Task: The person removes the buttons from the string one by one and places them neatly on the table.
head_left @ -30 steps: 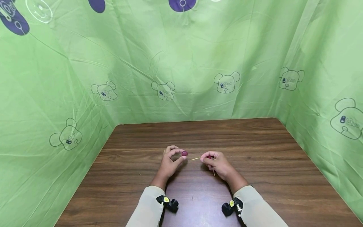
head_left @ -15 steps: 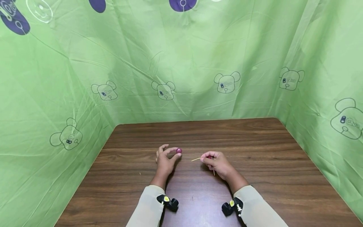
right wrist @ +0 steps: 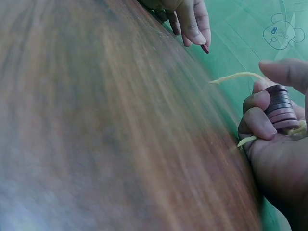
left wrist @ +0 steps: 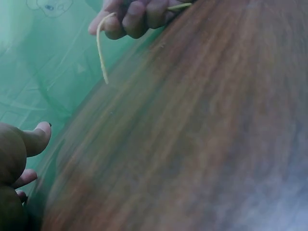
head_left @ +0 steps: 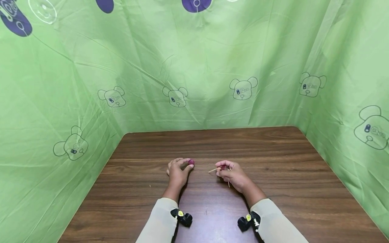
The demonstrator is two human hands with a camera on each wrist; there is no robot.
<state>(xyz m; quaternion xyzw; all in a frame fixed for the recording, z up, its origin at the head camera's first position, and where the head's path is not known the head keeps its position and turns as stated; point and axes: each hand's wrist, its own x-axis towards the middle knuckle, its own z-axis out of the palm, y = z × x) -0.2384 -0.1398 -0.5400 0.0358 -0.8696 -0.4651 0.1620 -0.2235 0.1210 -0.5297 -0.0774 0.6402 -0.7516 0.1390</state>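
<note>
A: Maroon, that small disc (head_left: 191, 162). The left hand (head_left: 177, 171) pinches it between thumb and forefinger, low over the table (head_left: 273, 158), its other fingers curled under.

B: And the right hand (head_left: 234, 174)?

A: Its fingers are curled round a short stack of the same dark discs (right wrist: 279, 107), which the right wrist view shows pressed between thumb and forefinger. A pale string (head_left: 214, 169) sticks out of that grip toward the left hand, and its other end hangs out below the palm.

B: How close are the two hands?

A: Near, but apart; the string's free tip ends short of the single disc, with bare wood between them.

B: Room around them?

A: Open brown wood on every side. The far edge and both side edges meet a green cloth (head_left: 194, 67) printed with bear faces, well away from the fingers.

B: Anything different from a second ago?

A: The left hand has drawn back to its own side and sunk lower, taking the disc away from the string's tip. The right hand has barely shifted and keeps its grip.
</note>
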